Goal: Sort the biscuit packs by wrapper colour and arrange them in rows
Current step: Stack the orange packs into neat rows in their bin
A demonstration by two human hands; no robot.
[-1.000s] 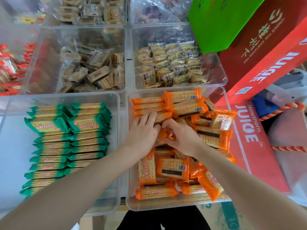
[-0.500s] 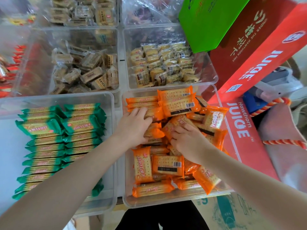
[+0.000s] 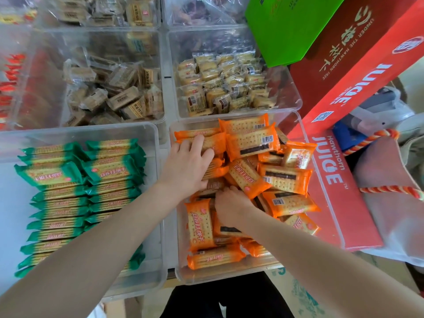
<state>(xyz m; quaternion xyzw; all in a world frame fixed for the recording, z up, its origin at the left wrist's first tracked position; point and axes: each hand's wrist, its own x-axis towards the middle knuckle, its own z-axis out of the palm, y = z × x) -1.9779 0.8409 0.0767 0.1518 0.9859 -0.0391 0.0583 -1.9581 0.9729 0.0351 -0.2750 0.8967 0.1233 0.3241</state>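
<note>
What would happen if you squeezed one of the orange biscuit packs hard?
An orange biscuit pack would probably crack: flat crackers show through its thin wrapper. The glossy film looks slippery, so it may slide from the heap. It likely feels stiff and light.

Orange packs (image 3: 250, 141) with dark stripes, green packs (image 3: 110, 168) with yellow centres, a red box (image 3: 358, 72) lettered white.

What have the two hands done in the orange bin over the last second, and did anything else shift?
The left hand slid toward the far end of the bin and now presses the standing row of orange packs. The right hand drew back toward the person, its fingers now in the loose orange pile; whether it grips a pack is hidden. The green packs in the next bin stayed in their rows.
</note>
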